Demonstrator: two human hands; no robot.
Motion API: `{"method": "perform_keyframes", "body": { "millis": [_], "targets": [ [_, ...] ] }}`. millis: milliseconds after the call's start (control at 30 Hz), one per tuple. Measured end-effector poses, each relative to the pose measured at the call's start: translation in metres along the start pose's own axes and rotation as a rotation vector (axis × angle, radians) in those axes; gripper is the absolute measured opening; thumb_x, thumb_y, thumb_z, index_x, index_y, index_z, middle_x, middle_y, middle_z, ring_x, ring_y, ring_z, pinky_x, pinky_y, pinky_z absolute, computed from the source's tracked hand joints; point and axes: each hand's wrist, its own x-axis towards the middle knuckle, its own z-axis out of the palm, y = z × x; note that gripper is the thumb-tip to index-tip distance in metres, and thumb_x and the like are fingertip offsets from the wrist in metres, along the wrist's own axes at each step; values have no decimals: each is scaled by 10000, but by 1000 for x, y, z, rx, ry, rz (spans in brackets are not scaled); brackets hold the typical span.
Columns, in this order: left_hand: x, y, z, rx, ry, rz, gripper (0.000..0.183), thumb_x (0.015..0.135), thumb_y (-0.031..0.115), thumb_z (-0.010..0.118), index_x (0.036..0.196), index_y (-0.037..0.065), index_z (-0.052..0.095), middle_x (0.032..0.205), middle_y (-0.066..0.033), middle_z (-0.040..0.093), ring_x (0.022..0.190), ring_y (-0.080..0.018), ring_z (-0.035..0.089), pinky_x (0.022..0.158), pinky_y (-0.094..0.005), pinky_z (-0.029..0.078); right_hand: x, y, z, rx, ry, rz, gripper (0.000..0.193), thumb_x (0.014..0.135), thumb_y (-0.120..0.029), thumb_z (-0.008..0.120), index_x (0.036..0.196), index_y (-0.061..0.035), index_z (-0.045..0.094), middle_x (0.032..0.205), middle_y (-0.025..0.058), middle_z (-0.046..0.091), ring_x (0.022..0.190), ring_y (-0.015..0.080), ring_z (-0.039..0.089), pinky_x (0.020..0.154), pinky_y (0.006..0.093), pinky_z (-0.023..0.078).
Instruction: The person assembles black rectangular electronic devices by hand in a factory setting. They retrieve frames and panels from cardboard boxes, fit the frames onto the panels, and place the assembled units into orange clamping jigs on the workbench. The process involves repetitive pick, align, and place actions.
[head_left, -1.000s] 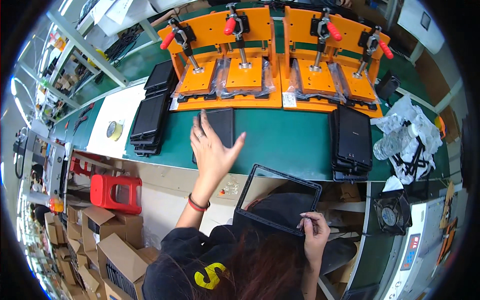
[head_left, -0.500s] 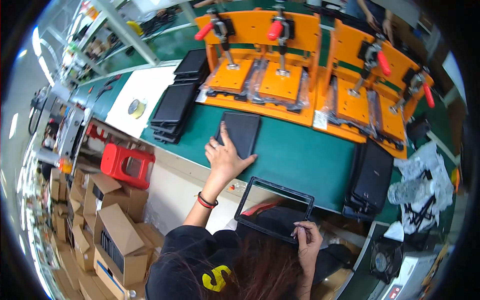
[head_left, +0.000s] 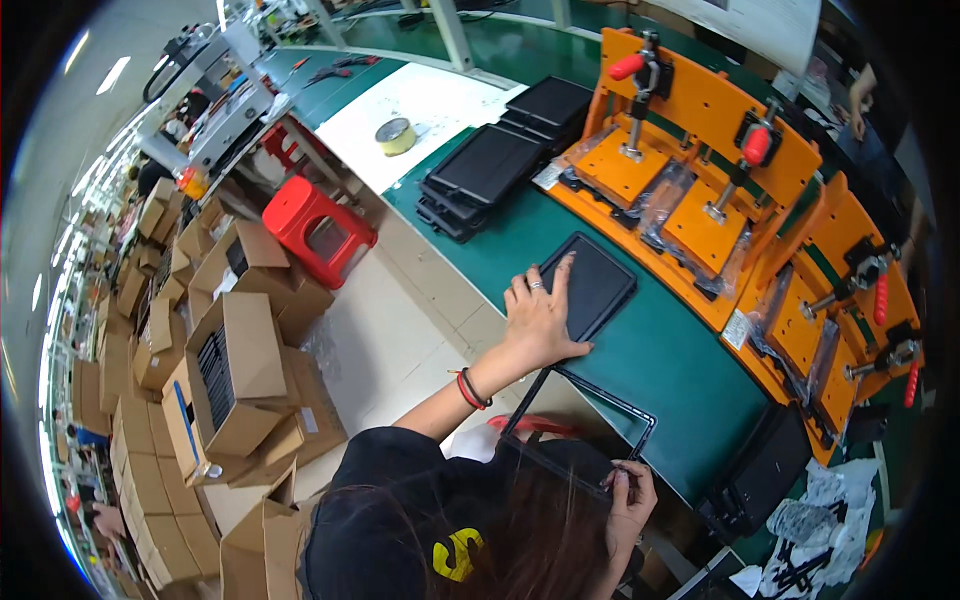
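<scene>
A flat black rectangular panel [head_left: 597,285] with a raised rim lies on the green bench. My left hand [head_left: 540,318] rests on its near left side, index finger stretched across the top and thumb spread toward the near corner. In my right hand [head_left: 630,495], fingertips pinch one corner of a thin black rectangular frame [head_left: 606,396]. That frame is tilted over my lap at the bench edge, with its far corner close to my left wrist; hair and dark clothing make its near side hard to see.
Orange toggle-clamp fixtures [head_left: 708,100] with red handles stand along the back right. Stacked black panels [head_left: 487,163] sit left, beside white paper and a tape roll [head_left: 396,136]. More black pieces [head_left: 755,468] lie right. Cardboard boxes [head_left: 250,350] and a red stool [head_left: 318,232] occupy the floor.
The view has swung left, so the bench and fixtures appear farther right. My left hand stays on the panel, and my right hand still holds the frame, now tilted differently.
</scene>
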Motion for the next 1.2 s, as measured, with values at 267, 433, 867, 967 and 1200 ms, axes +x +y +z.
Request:
{"method": "perform_keyframes", "body": {
  "millis": [267,433,867,967,1200],
  "targets": [
    [-3,-7,-6,78,-11,74,1243,525,483,825,1471,106,112,1258,-359,364,1084,-458,413,926,-526,351,5,0,7,-3,-28,32,111,914,5,489,965,33,584,853,54,557,718,93,530,652,225,439],
    [-1,-12,-9,87,-51,92,1242,521,473,829,1470,104,117,1245,-355,373,1061,-449,435,879,-519,382,7,3,8,17,-15,23,111,915,8,487,968,33,582,828,49,547,706,90,528,651,222,439],
    [11,-13,-4,107,0,218,1144,555,517,792,1430,45,225,1260,-367,391,1103,-477,433,878,-523,395,-1,26,8,56,-105,126,103,907,14,498,962,37,582,818,53,553,714,93,534,662,221,437],
    [9,-15,-1,98,30,242,1135,564,521,786,1427,38,229,1268,-365,389,1108,-478,434,884,-519,395,-1,23,10,61,-86,102,101,906,11,502,963,38,581,817,52,551,712,93,533,661,220,435],
    [9,-14,2,101,68,228,1133,574,543,771,1413,-1,238,1270,-361,385,1088,-459,446,876,-506,398,-7,28,7,44,-37,71,100,908,10,503,965,36,580,817,50,548,706,94,529,652,218,433]
  ]
}}
